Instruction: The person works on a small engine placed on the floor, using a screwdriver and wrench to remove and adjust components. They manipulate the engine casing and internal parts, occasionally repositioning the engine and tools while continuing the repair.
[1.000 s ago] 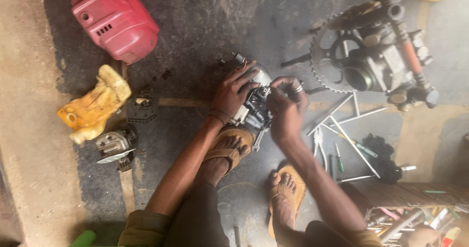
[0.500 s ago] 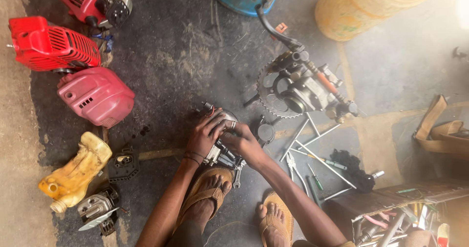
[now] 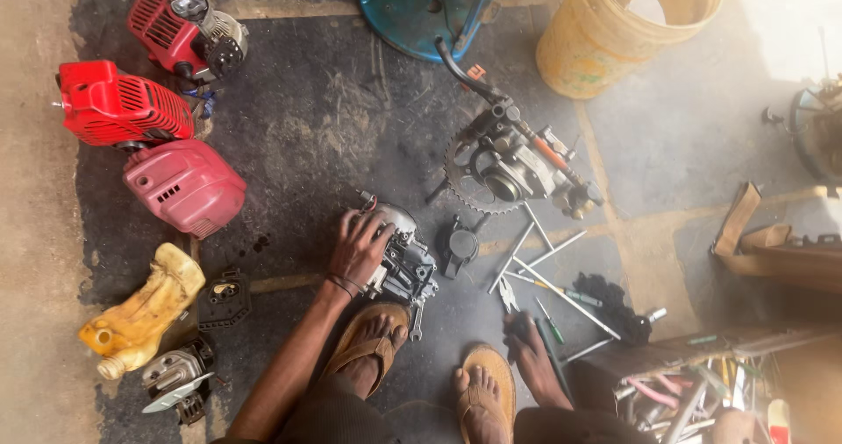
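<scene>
My left hand (image 3: 360, 247) lies on top of a small grey engine block (image 3: 408, 264) on the dark floor and holds it down, fingers spread over its casing. My right hand (image 3: 529, 343) is low on the floor to the right of my feet, beside the pliers (image 3: 509, 295) and a green-handled screwdriver (image 3: 551, 321). Its fingers curl over something dark; what it is cannot be made out. A black round part (image 3: 458, 244) sits just right of the engine. My sandalled feet (image 3: 373, 343) are right below the engine.
A sprocket-and-carburettor assembly (image 3: 509, 168) lies beyond the engine, with metal rods (image 3: 544, 260) and a black rag (image 3: 605, 297) nearby. Red engine covers (image 3: 123, 106) and a yellow tank (image 3: 145, 308) sit left. A yellow bucket (image 3: 614, 32), blue machine (image 3: 421, 5) and tool tray (image 3: 693, 383) border the area.
My right hand has left the engine and dropped down to the right among the tools. The left hand stays on the engine. The view has pulled back and shows more floor.
</scene>
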